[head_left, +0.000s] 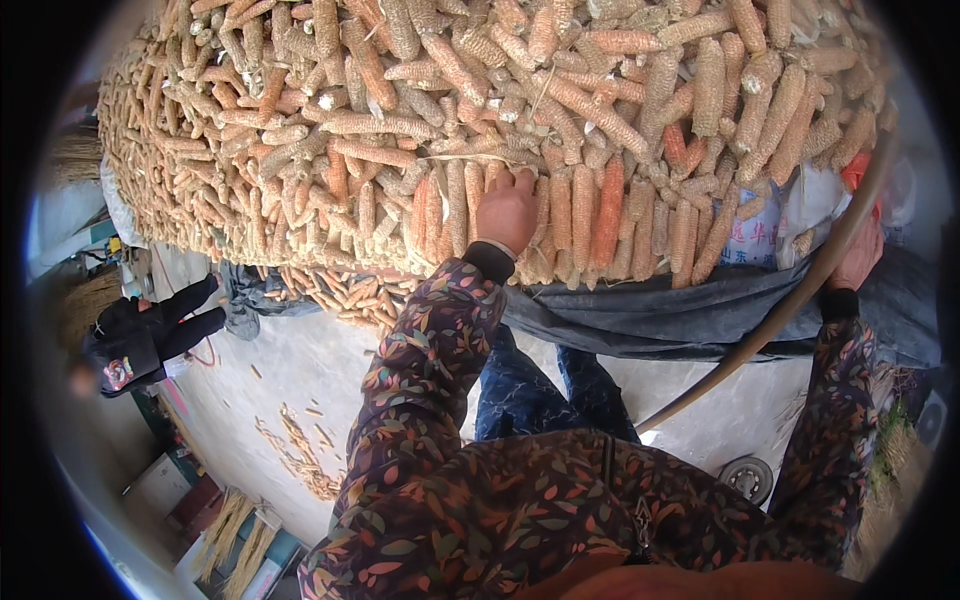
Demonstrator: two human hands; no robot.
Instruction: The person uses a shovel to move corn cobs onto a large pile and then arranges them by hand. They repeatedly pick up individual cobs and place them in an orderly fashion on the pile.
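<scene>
Left hand [507, 210] pressed against the lower edge of a stacked wall of corn cobs [480, 110], fingers curled among the cobs. Right hand [858, 256], well apart at the pile's right end, closed around a long curved pole [775, 320].

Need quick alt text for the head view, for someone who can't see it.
The person's left hand presses on upright cobs at the lower edge of a huge corn cob pile, while the right hand grips a long curved pole. Dark sheeting lies below the pile, with loose cobs scattered over the concrete ground.
</scene>
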